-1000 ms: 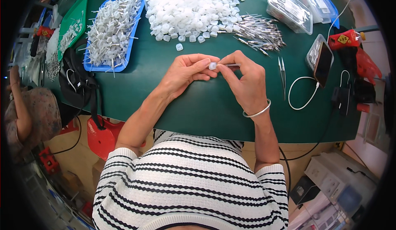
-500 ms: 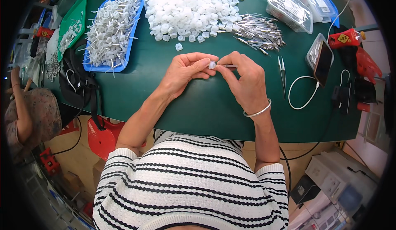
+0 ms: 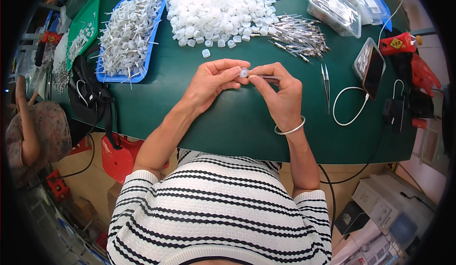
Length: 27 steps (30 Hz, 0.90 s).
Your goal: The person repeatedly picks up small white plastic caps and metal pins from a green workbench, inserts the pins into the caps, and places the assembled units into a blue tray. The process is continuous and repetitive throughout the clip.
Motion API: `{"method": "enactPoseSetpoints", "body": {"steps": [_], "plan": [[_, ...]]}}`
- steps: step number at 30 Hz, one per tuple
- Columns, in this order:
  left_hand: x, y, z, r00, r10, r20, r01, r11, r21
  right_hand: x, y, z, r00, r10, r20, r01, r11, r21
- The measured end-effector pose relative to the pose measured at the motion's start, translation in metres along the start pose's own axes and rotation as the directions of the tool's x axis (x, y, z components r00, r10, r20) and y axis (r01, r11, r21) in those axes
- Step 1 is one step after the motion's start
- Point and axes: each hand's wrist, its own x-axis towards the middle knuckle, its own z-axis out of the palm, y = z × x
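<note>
My left hand point(image 3: 213, 80) pinches a small translucent white plastic cap point(image 3: 243, 72) between thumb and fingertips. Pressed close to its right side, my right hand point(image 3: 282, 94) grips a thin metal rod point(image 3: 271, 77) with thumb and forefinger. The rod's inner end meets or nearly meets the cap; the fingertips hide the exact contact. Beyond my hands lies a large heap of similar white caps point(image 3: 218, 15), with one loose cap point(image 3: 205, 53) in front. A pile of thin metal rods point(image 3: 304, 37) is to its right.
At left, a blue tray point(image 3: 108, 78) is heaped with caps on rods, beside a green tray point(image 3: 95, 13) and a black bag point(image 3: 85, 91). Tweezers point(image 3: 326, 87), a cabled phone point(image 3: 374, 79) and a clear rod-filled box point(image 3: 335, 9) are at right. Another person's arm point(image 3: 28, 127) shows far left.
My right hand has turned slightly and its wrist has shifted left, showing more of the rod. My left hand stays nearly in place, still on the cap.
</note>
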Motion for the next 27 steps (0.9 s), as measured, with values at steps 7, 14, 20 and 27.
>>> {"method": "enactPoseSetpoints", "body": {"steps": [7,14,20,27], "plan": [[0.0014,-0.0011,-0.0012,1.0,-0.014,0.009,0.015,1.0,-0.013,0.0023,-0.0004,-0.0013,1.0,-0.027,-0.001,0.027,0.999,-0.027],[0.001,-0.0005,0.0002,1.0,0.006,-0.006,-0.006,0.999,0.032,0.0005,-0.0026,-0.0018,0.979,-0.204,-0.003,0.196,0.948,-0.25],[0.0001,0.0001,0.0008,1.0,0.012,-0.018,-0.011,0.999,0.044,-0.0013,-0.0024,0.0009,0.954,-0.3,0.015,0.286,0.894,-0.345],[0.0007,-0.0021,0.0,0.999,0.024,-0.021,-0.024,0.999,0.021,-0.0031,0.0014,0.0048,0.897,-0.44,0.036,0.406,0.791,-0.457]]}}
